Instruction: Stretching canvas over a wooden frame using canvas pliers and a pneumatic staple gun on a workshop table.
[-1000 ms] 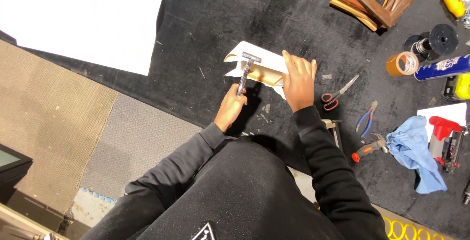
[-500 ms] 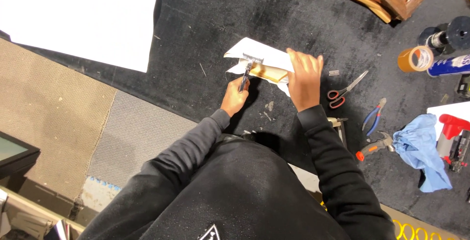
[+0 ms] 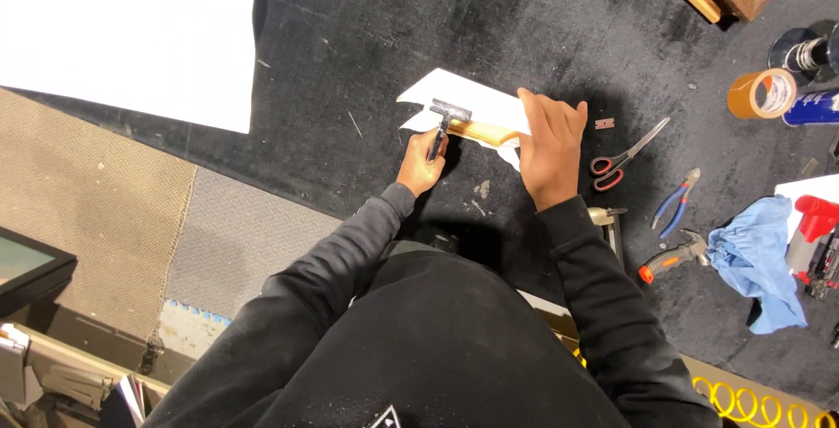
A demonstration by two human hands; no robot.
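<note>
Left hand (image 3: 422,163) clenched round the handle of a small hammer (image 3: 444,122); head now sits on the left end of the wooden strip (image 3: 483,132). A second ago the head was up off the strip, so a tap has just landed, or it's resting between taps

Right hand (image 3: 549,147) flat, fingers spread, pressing down on the right end of the strip, holding nothing. Same pinning posture as before, hasn't shifted

Strip lies on a white sheet (image 3: 468,100) on the black mat (image 3: 350,61), still square to the body, no slide. My read: work is at the strip's left end, right hand just clamps

Right of the strip: red-handled scissors (image 3: 622,160) near, blue pliers (image 3: 674,202) further, then an orange-handled hammer (image 3: 669,256) and blue cloth (image 3: 756,262). Tape roll (image 3: 762,93) up and right, well apart. None touched
</note>
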